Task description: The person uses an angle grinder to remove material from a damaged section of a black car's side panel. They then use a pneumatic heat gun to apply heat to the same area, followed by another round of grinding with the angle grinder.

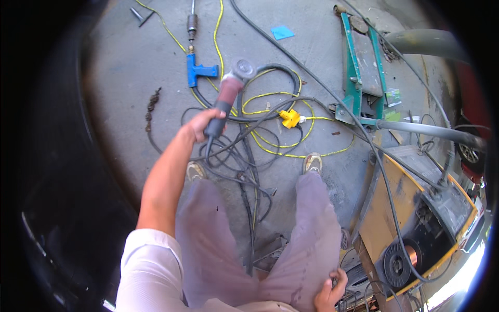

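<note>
My left hand (201, 125) is wrapped round the grey rear end of an angle grinder (228, 92) with a red body. Its disc end points away from me, above the floor, and a dark cord hangs from the back end. Beyond it on the floor lies a blue pistol-shaped tool (192, 70) with a metal slide-hammer shaft. Low at the right, my right hand (330, 292) is beside my thigh, its fingers curled inward. What those fingers hold, if anything, cannot be made out.
Looped dark cables and a yellow extension cord (332, 154) cover the floor ahead, with a yellow outlet block (289, 118) among them. Right are a green floor jack (351, 67) and a yellow-edged machine (387, 192) with a wire spool (396, 264). A dark glossy panel (62, 182) stands left.
</note>
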The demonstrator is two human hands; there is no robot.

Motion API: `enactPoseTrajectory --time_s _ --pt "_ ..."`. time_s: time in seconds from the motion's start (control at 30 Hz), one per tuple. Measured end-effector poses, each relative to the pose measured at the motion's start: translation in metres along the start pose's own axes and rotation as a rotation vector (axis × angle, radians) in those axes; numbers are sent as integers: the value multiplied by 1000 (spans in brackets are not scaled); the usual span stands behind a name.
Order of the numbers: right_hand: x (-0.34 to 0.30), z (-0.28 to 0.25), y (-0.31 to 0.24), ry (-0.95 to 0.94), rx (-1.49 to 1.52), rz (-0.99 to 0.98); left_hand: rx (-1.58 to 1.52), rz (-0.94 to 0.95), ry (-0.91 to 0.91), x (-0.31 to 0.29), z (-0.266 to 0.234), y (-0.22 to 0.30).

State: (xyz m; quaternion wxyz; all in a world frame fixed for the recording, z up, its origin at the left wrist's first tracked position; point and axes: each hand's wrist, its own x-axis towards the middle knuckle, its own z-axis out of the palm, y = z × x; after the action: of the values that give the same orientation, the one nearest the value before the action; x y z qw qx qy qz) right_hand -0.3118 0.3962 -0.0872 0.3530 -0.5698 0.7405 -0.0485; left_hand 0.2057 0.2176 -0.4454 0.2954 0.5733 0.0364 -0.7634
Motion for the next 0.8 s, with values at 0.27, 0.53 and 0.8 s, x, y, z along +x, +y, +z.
enactPoseTrajectory --time_s 0.27,0.53,0.8 --pt "-19 -98 -75 -307 94 -209 -680 402 -57 -453 116 -112" --pt "12 -208 -286 -835 280 -825 -384 1287 -10 -758 229 -101" --pt "-213 -127 -423 -1239 632 -969 224 1242 1301 -800 288 -146"
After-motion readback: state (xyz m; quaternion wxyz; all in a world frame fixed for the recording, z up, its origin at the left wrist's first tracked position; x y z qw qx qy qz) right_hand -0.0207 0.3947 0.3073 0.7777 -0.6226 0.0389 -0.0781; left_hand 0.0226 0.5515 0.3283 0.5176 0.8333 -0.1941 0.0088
